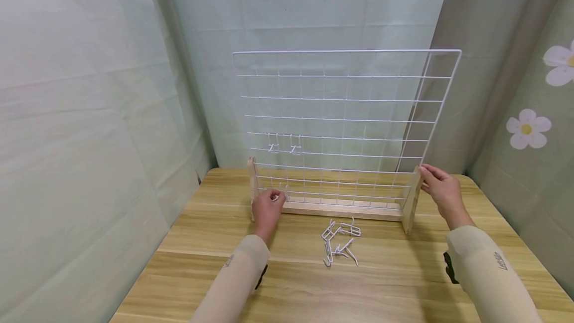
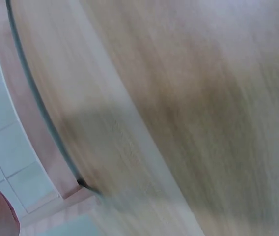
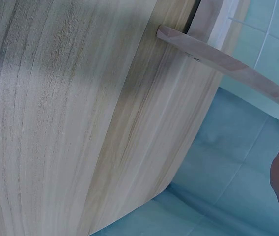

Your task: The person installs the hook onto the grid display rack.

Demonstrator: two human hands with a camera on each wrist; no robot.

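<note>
A white wire grid panel (image 1: 338,99) stands upright in a wooden stand (image 1: 341,209) on the table. At its lower left, my left hand (image 1: 266,213) pinches a small white wire hook (image 1: 287,192) against the grid; the fingers partly cover it. My right hand (image 1: 445,194) holds the top of the stand's right side piece (image 1: 411,203) between thumb and fingers. Two white hooks hang side by side higher on the grid, the left hook (image 1: 273,147) and the right hook (image 1: 295,149). In the right wrist view that side piece (image 3: 228,61) meets the hand's edge.
Several loose white wire hooks (image 1: 341,241) lie in a pile on the wooden table (image 1: 376,283), in front of the stand. Pale green curtains (image 1: 112,113) surround the table at the left, back and right. The stand's left side piece (image 1: 253,178) is beside my left hand.
</note>
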